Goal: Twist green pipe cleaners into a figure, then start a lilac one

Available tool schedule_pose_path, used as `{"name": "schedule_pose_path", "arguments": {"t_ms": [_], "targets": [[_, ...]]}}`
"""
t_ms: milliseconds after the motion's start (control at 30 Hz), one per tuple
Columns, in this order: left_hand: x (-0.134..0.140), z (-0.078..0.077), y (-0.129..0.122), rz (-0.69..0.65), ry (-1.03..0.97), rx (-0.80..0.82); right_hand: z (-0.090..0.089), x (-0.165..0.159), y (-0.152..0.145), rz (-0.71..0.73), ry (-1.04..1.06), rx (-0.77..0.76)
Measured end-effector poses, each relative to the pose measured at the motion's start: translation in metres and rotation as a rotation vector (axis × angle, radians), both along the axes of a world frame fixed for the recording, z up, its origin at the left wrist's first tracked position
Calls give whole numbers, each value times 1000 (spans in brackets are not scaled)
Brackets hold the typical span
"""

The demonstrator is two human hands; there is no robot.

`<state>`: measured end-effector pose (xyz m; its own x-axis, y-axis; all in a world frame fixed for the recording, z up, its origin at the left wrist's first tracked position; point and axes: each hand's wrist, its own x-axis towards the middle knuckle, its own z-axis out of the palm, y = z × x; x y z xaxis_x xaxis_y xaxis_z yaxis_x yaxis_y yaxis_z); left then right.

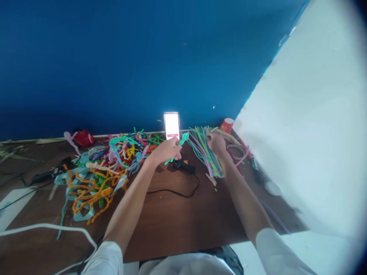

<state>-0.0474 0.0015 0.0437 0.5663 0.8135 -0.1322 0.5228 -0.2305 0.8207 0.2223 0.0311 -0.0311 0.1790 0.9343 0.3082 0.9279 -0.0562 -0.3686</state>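
Pinched in my left hand (166, 149) is a bright green pipe-cleaner piece (184, 138) with a looped, leaf-like top and a stem that sticks out below my fingers. My right hand (217, 144) is over the upper end of a bundle of long straight pipe cleaners (205, 147) in green, purple, yellow and blue. Its fingers are curled in among the stems, and I cannot make out what they grip. Just below my left hand lies a black glue gun (185, 165) with a cord.
A lit phone (172, 126) stands against the blue wall. Left of my hands is a tangled heap of coloured pipe cleaners (103, 191), with another black tool (48, 173) beyond it. A red paper cup (227, 125) stands at the back right, near the white wall.
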Motion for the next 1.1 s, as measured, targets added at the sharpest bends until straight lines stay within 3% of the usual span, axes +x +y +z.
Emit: {"name": "schedule_pose_path", "arguments": {"t_ms": [133, 200, 267, 367, 500, 633, 800, 1000, 1100], "targets": [[14, -12, -1, 61, -190, -79, 28, -6, -3, 50, 86, 188], [20, -17, -1, 110, -273, -127, 45, -11, -10, 217, 337, 329], [25, -22, 1, 202, -299, -75, 63, -16, -21, 327, 545, 368], [29, -26, 2, 205, -289, -6, 84, -26, -37, 459, 772, 321], [33, -19, -3, 224, -381, -149, 96, -40, -49, 675, 1094, 83], [34, -8, -9, 241, -467, -269, 95, -52, -51, 680, 1059, 151], [25, -5, -6, 208, -463, -262, 101, -57, -56, 650, 883, 198], [15, 2, -4, 221, -442, -239, 105, -56, -60, 565, 865, 261], [15, 7, -6, 219, -423, -213, 103, -58, -59, 599, 857, 203]]}}
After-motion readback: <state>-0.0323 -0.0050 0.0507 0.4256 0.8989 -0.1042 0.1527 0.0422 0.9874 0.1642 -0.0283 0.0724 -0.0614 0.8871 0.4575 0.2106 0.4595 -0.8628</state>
